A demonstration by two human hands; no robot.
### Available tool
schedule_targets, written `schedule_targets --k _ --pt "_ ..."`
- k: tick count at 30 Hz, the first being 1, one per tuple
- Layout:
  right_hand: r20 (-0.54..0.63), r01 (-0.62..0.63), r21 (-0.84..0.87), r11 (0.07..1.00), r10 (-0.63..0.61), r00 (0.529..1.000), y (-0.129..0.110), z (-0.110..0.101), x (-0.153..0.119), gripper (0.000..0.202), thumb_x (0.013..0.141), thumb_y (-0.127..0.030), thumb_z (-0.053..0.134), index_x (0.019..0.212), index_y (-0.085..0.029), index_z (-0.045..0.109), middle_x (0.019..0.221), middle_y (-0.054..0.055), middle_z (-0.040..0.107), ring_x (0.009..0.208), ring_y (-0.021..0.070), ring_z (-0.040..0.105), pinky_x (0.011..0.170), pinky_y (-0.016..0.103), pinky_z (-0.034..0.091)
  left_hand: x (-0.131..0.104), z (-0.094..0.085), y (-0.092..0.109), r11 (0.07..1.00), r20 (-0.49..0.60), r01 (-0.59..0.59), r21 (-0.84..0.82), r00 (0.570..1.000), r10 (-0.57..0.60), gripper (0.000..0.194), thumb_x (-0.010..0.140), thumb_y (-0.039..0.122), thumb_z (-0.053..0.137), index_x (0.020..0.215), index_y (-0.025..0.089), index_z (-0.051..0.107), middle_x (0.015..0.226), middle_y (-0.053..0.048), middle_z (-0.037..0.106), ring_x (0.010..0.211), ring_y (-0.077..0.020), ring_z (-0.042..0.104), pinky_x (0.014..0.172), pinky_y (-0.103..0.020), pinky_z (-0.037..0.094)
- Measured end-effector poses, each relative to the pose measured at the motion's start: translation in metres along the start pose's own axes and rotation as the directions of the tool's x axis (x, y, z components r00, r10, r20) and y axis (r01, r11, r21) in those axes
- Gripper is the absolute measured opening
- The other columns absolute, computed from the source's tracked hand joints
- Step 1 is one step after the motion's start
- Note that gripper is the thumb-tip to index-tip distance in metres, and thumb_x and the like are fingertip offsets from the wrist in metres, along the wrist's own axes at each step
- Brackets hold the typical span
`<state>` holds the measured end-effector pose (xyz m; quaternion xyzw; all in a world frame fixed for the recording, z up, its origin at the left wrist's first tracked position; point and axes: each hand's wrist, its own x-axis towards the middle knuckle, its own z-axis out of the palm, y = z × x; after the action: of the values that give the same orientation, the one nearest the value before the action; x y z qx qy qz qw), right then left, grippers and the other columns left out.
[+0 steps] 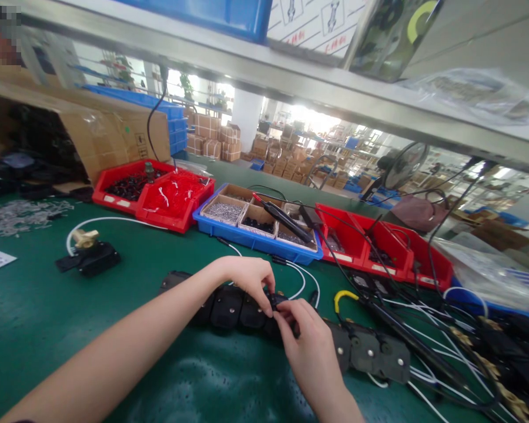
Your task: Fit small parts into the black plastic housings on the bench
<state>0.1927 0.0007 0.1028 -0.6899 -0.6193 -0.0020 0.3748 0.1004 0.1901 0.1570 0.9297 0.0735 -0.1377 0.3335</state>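
A row of black box-shaped parts with small silver screws lies across the green table. Over the middle of that row, my left hand has its thumb and fingers pinched at a small black piece. From the right, my right hand closes thumb and fingertips on the same piece, close beside the left fingertips. The fingers partly hide the piece and the part below it. White cables curve out behind the row, and a yellow hook-shaped tube rises to its right.
Behind stand red bins and a blue tray of small hardware, a black pen-like tool across it. More red bins and tangled cables are at right. At left are a black part with a brass fitting and a cardboard box.
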Motion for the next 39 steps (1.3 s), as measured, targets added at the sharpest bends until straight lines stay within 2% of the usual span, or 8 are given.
schedule_targets --k 7,10,18,22,29,33,36,39 --pt "0.016 0.196 -0.077 0.978 -0.196 0.981 0.01 0.003 -0.007 0.023 0.099 -0.013 0.046 0.109 -0.017 0.065 0.095 0.008 0.067 0.085 0.0194 0.067 0.075 0.029 0.057 0.001 0.005 -0.004 0.999 -0.046 -0.005 -0.032 0.999 0.003 0.038 0.068 0.046 0.08 0.091 0.015 0.078 0.058 0.006 0.049 0.055 -0.0111 0.045 0.05 -0.024 0.031" --pt "0.036 0.235 -0.138 0.962 -0.232 0.972 0.014 0.002 -0.009 0.022 0.1 -0.012 0.044 0.107 -0.016 0.064 0.091 0.008 0.065 0.083 0.0206 0.065 0.073 0.031 0.057 0.001 0.005 -0.004 0.999 -0.053 -0.004 -0.036 0.999 0.002 0.036 0.071 0.044 0.077 0.091 0.015 0.078 0.059 0.005 0.051 0.055 -0.011 0.046 0.051 -0.024 0.032" --pt "0.02 0.218 -0.128 0.967 -0.217 0.976 0.008 0.004 -0.006 0.016 0.098 -0.013 0.046 0.097 -0.017 0.061 0.088 0.008 0.062 0.079 0.0203 0.062 0.069 0.031 0.056 0.0 0.007 0.002 1.0 -0.087 0.014 -0.025 0.996 -0.016 0.034 0.067 0.043 0.082 0.087 0.015 0.077 0.058 0.005 0.051 0.056 -0.0113 0.047 0.053 -0.024 0.033" --pt "-0.033 0.245 -0.105 0.964 -0.249 0.968 0.003 0.005 -0.004 0.014 0.098 -0.012 0.046 0.099 -0.017 0.06 0.089 0.007 0.062 0.079 0.0188 0.063 0.07 0.028 0.055 -0.002 0.008 0.003 1.0 -0.095 0.023 -0.004 0.995 -0.024 0.035 0.068 0.043 0.081 0.09 0.015 0.078 0.061 0.004 0.055 0.058 -0.0114 0.048 0.055 -0.023 0.034" --pt "-0.107 0.227 -0.133 0.965 -0.241 0.965 0.002 0.013 -0.007 0.016 0.098 -0.011 0.047 0.086 -0.019 0.055 0.078 0.003 0.055 0.071 0.0183 0.057 0.064 0.029 0.05 -0.002 0.01 0.005 0.998 -0.126 0.042 0.055 0.991 -0.035 0.037 0.066 0.047 0.08 0.088 0.018 0.078 0.063 0.002 0.06 0.058 -0.0131 0.049 0.054 -0.024 0.034" --pt "-0.094 0.233 -0.192 0.953 -0.254 0.962 -0.001 0.011 -0.007 0.012 0.098 -0.013 0.046 0.094 -0.017 0.056 0.083 0.006 0.057 0.077 0.0201 0.059 0.068 0.031 0.053 -0.003 0.012 0.008 0.998 -0.16 0.048 0.051 0.986 -0.04 0.037 0.063 0.047 0.08 0.086 0.017 0.079 0.062 0.0 0.06 0.057 -0.0139 0.048 0.052 -0.024 0.032" --pt "-0.085 0.249 -0.207 0.946 -0.271 0.959 -0.002 0.01 -0.006 0.013 0.097 -0.011 0.044 0.097 -0.016 0.056 0.084 0.006 0.058 0.077 0.0197 0.059 0.068 0.03 0.053 -0.007 0.013 0.01 0.999 -0.215 0.019 0.047 0.976 -0.008 0.031 0.066 0.041 0.079 0.083 0.016 0.079 0.061 0.0 0.059 0.056 -0.013 0.046 0.052 -0.024 0.028" --pt "-0.092 0.265 -0.243 0.933 -0.294 0.951 0.001 0.013 -0.006 0.015 0.097 -0.01 0.045 0.089 -0.018 0.055 0.077 0.004 0.055 0.071 0.0189 0.057 0.064 0.03 0.051 -0.011 0.013 0.013 0.999 -0.257 -0.011 0.035 0.966 0.02 0.019 0.069 0.032 0.079 0.078 0.016 0.079 0.056 0.002 0.054 0.054 -0.0111 0.044 0.054 -0.024 0.025"
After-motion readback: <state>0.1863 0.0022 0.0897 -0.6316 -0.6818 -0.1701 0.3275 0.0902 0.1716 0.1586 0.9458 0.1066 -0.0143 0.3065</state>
